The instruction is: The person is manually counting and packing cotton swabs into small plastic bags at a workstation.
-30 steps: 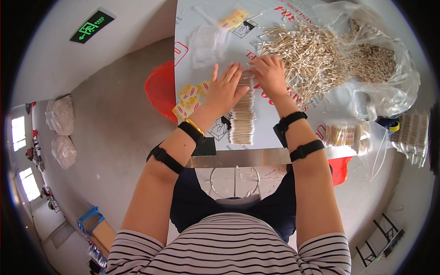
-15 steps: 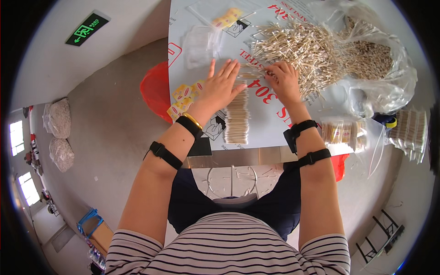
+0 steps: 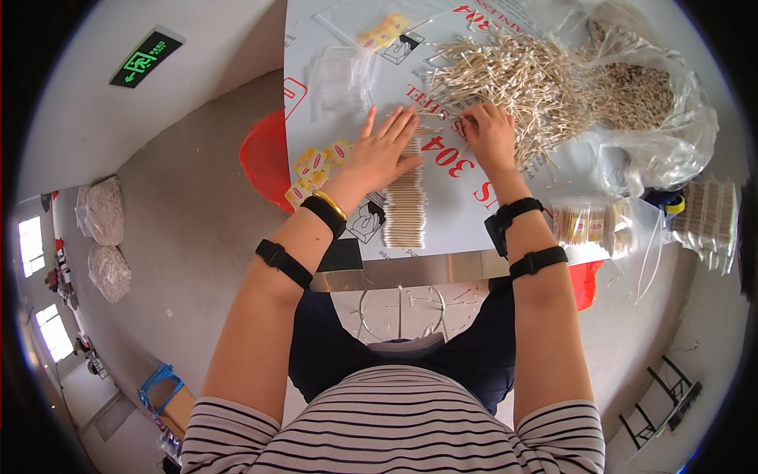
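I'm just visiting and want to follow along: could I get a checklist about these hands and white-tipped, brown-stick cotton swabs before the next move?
1. Bare left hand spread over the row: ok, thumb across its upper part.
2. Long, narrow row of brown-stick swabs aligned: not ok, a few sticks jut rightward near the top.
3. Bare right hand holding a swab: cannot tell, its fingers are curled.
4. Loose heap of white-tipped swabs near the right hand: ok.
5. Flat, clear plastic bags apart from the row: ok.
6. Yellow-and-white printed cards off the row: ok, left of it.
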`<control>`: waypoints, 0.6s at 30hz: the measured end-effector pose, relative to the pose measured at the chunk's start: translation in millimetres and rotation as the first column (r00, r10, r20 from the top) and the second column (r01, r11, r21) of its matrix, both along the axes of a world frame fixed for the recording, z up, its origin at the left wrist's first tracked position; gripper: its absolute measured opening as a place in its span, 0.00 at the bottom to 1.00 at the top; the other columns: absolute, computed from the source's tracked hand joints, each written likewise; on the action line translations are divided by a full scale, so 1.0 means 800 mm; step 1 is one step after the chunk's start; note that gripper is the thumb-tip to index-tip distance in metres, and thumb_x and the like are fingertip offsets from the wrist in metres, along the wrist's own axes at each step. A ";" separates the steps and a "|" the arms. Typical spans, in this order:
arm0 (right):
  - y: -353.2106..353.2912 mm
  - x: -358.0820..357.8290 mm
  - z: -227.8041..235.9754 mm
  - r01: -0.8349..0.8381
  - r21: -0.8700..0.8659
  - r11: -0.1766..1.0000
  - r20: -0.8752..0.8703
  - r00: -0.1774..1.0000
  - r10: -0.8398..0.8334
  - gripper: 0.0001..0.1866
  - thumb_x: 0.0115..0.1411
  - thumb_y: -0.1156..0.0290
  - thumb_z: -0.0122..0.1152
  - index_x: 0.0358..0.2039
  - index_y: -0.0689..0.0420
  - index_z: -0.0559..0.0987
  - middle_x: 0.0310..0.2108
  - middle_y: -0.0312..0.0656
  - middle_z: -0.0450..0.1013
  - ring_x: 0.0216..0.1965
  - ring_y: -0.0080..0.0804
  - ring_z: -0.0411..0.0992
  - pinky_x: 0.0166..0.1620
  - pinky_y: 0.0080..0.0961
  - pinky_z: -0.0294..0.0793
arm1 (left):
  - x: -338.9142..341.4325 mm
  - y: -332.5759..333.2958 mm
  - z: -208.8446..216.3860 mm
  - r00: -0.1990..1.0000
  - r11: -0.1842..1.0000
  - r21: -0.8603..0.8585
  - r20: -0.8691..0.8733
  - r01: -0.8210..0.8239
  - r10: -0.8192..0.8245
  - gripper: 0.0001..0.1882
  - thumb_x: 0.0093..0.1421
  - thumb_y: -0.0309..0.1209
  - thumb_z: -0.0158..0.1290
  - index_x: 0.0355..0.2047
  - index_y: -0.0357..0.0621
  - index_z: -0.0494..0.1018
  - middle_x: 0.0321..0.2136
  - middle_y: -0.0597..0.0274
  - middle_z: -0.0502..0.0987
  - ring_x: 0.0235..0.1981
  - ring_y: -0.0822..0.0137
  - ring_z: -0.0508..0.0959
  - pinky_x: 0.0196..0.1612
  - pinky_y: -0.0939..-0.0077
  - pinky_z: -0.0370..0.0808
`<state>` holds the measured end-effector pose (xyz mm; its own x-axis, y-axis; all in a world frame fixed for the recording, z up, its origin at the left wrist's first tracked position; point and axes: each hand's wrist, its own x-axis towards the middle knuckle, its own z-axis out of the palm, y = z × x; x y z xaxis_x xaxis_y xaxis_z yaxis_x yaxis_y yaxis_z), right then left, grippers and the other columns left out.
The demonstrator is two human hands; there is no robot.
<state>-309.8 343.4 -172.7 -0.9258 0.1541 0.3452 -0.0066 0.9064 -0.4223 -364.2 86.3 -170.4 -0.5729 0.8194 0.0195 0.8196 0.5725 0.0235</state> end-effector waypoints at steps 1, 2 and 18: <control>0.003 0.000 -0.001 0.034 0.024 0.999 -0.010 0.999 -0.033 0.07 0.57 0.68 0.69 0.37 0.47 0.82 0.37 0.34 0.75 0.45 0.38 0.73 0.50 0.40 0.67 | -0.002 -0.003 -0.001 0.999 0.999 0.039 -0.023 0.024 -0.023 0.44 0.71 0.64 0.36 0.76 0.46 0.52 0.76 0.62 0.53 0.77 0.64 0.52 0.77 0.44 0.36; 0.004 0.001 -0.002 0.035 0.024 0.999 -0.011 0.999 -0.035 0.07 0.57 0.68 0.69 0.37 0.47 0.82 0.37 0.34 0.75 0.45 0.38 0.73 0.50 0.40 0.67 | -0.002 -0.007 -0.002 0.999 0.999 0.039 -0.024 0.025 -0.025 0.44 0.71 0.64 0.36 0.76 0.46 0.52 0.76 0.62 0.53 0.77 0.64 0.52 0.77 0.44 0.36; -0.041 -0.024 0.013 -0.117 -0.061 0.991 0.119 0.985 0.124 0.04 0.57 0.68 0.68 0.33 0.51 0.83 0.38 0.35 0.76 0.48 0.40 0.72 0.53 0.41 0.69 | -0.006 -0.021 0.014 0.999 0.998 -0.045 0.024 0.048 -0.047 0.41 0.73 0.60 0.34 0.76 0.46 0.52 0.77 0.63 0.52 0.77 0.65 0.52 0.77 0.44 0.33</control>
